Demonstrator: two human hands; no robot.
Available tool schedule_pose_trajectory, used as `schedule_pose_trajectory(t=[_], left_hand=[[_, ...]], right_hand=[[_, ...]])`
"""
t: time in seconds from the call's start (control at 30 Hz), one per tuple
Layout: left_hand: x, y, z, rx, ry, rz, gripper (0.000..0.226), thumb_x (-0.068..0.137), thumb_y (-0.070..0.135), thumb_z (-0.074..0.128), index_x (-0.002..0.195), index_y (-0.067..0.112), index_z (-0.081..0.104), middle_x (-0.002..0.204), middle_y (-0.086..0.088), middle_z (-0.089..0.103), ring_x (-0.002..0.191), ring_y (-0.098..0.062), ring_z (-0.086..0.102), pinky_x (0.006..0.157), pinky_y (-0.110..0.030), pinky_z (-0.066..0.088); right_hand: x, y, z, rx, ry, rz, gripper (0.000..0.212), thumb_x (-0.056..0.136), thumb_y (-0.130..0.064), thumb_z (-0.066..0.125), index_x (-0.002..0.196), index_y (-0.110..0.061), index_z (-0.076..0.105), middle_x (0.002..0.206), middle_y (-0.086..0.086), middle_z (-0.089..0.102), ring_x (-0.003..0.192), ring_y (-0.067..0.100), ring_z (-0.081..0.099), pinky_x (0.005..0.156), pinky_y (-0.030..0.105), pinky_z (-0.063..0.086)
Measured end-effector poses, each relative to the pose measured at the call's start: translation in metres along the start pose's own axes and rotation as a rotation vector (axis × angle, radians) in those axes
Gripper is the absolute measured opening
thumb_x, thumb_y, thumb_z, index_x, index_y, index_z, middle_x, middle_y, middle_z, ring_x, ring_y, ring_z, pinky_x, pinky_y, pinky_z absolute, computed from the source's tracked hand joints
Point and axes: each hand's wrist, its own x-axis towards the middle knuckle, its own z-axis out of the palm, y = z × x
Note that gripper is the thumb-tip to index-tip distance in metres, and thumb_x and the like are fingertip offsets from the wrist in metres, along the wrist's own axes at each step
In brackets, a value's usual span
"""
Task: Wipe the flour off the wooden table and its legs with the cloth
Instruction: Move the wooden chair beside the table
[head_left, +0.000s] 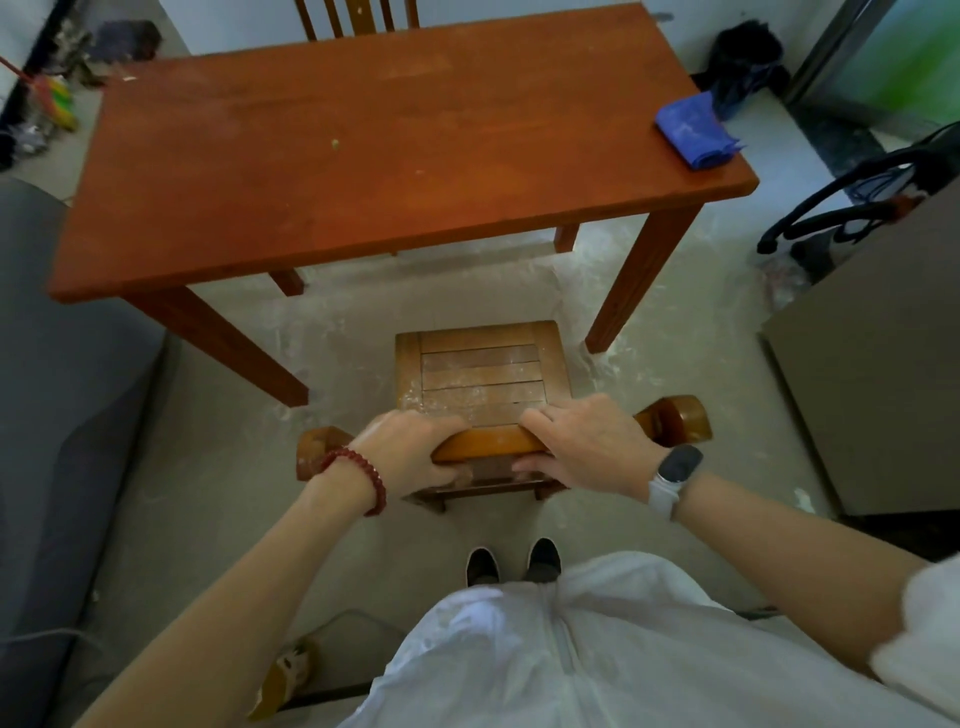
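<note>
- While I stand behind a small wooden chair with a slatted seat (483, 374), my left hand (410, 457) and my right hand (587, 447) both clasp its curved top rail (488, 441), fingers over the front and thumbs tucked beneath.
- My left hand, with a dark red bead bracelet (358, 475) on the wrist, grips the rail left of centre; my right hand, with a black smartwatch on a white strap (672, 475), grips it right of centre, and the two hands are near each other but apart.
- Neither hand holds the folded blue cloth (693, 130); it lies on the far right corner of the reddish-brown rectangular wooden table (363, 156), well apart from me, with white dust on it.
- Pale flour smears show faintly on the tabletop, more thickly on the chair's seat slats, and across the grey floor (337, 322) around the table's near right leg (636, 280).
- A second wooden chair back (358, 18) stands at the table's far side.
- A grey sofa (62, 415) lies to my left and a grey-brown cabinet (872, 374) to my right.
- I can see no open container, and no readable writing or brand.
</note>
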Motion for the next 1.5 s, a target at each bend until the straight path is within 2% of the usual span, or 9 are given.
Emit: schedule_pose_trajectory(t=[0.07, 0.17, 0.4, 0.67, 0.8, 1.0, 1.17, 1.3, 1.5], left_hand=[[0.007, -0.013, -0.008, 0.026, 0.067, -0.032, 0.026, 0.085, 0.041, 0.055, 0.106, 0.026, 0.054, 0.086, 0.007, 0.057, 0.084, -0.015, 0.059, 0.074, -0.026, 0.044], [0.018, -0.033, -0.018, 0.042, 0.156, -0.09, 0.025, 0.082, 0.042, 0.057, 0.102, 0.027, 0.056, 0.08, 0.009, 0.053, 0.082, -0.018, 0.06, 0.073, -0.03, 0.047], [0.054, -0.084, -0.044, 0.07, 0.271, -0.149, 0.035, 0.082, 0.051, 0.055, 0.108, 0.028, 0.055, 0.092, 0.005, 0.063, 0.082, -0.017, 0.06, 0.073, -0.031, 0.051], [0.076, -0.137, -0.081, 0.153, 0.304, -0.147, 0.03, 0.077, 0.05, 0.058, 0.097, 0.028, 0.056, 0.088, 0.008, 0.06, 0.083, -0.014, 0.059, 0.059, -0.023, 0.037], [0.078, -0.154, -0.09, 0.173, 0.29, -0.172, 0.025, 0.077, 0.049, 0.058, 0.081, 0.028, 0.044, 0.077, 0.01, 0.049, 0.073, -0.012, 0.052, 0.052, -0.022, 0.03], [0.101, -0.159, -0.099, 0.182, 0.296, -0.173, 0.026, 0.08, 0.05, 0.054, 0.085, 0.025, 0.047, 0.075, 0.01, 0.047, 0.071, -0.013, 0.051, 0.06, -0.027, 0.041], [0.124, -0.171, -0.111, 0.179, 0.337, -0.157, 0.03, 0.081, 0.053, 0.053, 0.092, 0.026, 0.051, 0.078, 0.011, 0.047, 0.071, -0.011, 0.05, 0.058, -0.024, 0.04], [0.137, -0.18, -0.119, 0.202, 0.355, -0.162, 0.033, 0.082, 0.054, 0.051, 0.098, 0.025, 0.05, 0.081, 0.011, 0.048, 0.071, -0.011, 0.047, 0.061, -0.026, 0.044], [0.147, -0.188, -0.13, 0.232, 0.377, -0.166, 0.035, 0.081, 0.053, 0.05, 0.101, 0.024, 0.05, 0.083, 0.009, 0.048, 0.077, -0.014, 0.053, 0.06, -0.028, 0.043]], right_hand=[[0.021, 0.008, 0.001, 0.003, 0.026, -0.013, 0.04, 0.08, -0.054, 0.056, 0.086, -0.015, 0.054, 0.066, -0.002, 0.062, 0.047, 0.013, 0.054, 0.037, 0.022, 0.04], [0.051, 0.022, -0.001, -0.022, 0.022, -0.035, 0.039, 0.08, -0.052, 0.059, 0.088, -0.014, 0.055, 0.068, 0.0, 0.064, 0.05, 0.016, 0.058, 0.04, 0.021, 0.036], [0.121, 0.056, -0.006, -0.038, -0.024, -0.074, 0.044, 0.089, -0.053, 0.042, 0.106, -0.013, 0.05, 0.092, 0.004, 0.063, 0.072, 0.02, 0.062, 0.053, 0.025, 0.038], [0.184, 0.068, -0.009, -0.047, -0.013, -0.064, 0.045, 0.09, -0.054, 0.038, 0.109, -0.015, 0.047, 0.097, 0.002, 0.062, 0.08, 0.019, 0.062, 0.059, 0.026, 0.039], [0.204, 0.065, -0.005, -0.055, -0.018, -0.067, 0.044, 0.091, -0.054, 0.035, 0.111, -0.015, 0.045, 0.1, 0.002, 0.062, 0.084, 0.018, 0.062, 0.061, 0.024, 0.037], [0.222, 0.092, -0.011, -0.09, -0.038, -0.092, 0.044, 0.091, -0.055, 0.035, 0.108, -0.015, 0.045, 0.095, 0.001, 0.062, 0.079, 0.017, 0.061, 0.057, 0.023, 0.039], [0.243, 0.116, -0.012, -0.143, -0.033, -0.101, 0.045, 0.09, -0.056, 0.034, 0.106, -0.016, 0.044, 0.095, 0.0, 0.061, 0.079, 0.017, 0.06, 0.048, 0.021, 0.028], [0.258, 0.127, -0.011, -0.162, -0.041, -0.102, 0.046, 0.09, -0.057, 0.033, 0.109, -0.015, 0.043, 0.095, 0.001, 0.059, 0.078, 0.017, 0.059, 0.055, 0.024, 0.038], [0.274, 0.137, -0.012, -0.194, -0.041, -0.095, 0.044, 0.091, -0.056, 0.033, 0.106, -0.016, 0.043, 0.094, 0.001, 0.058, 0.077, 0.017, 0.059, 0.056, 0.024, 0.037]])
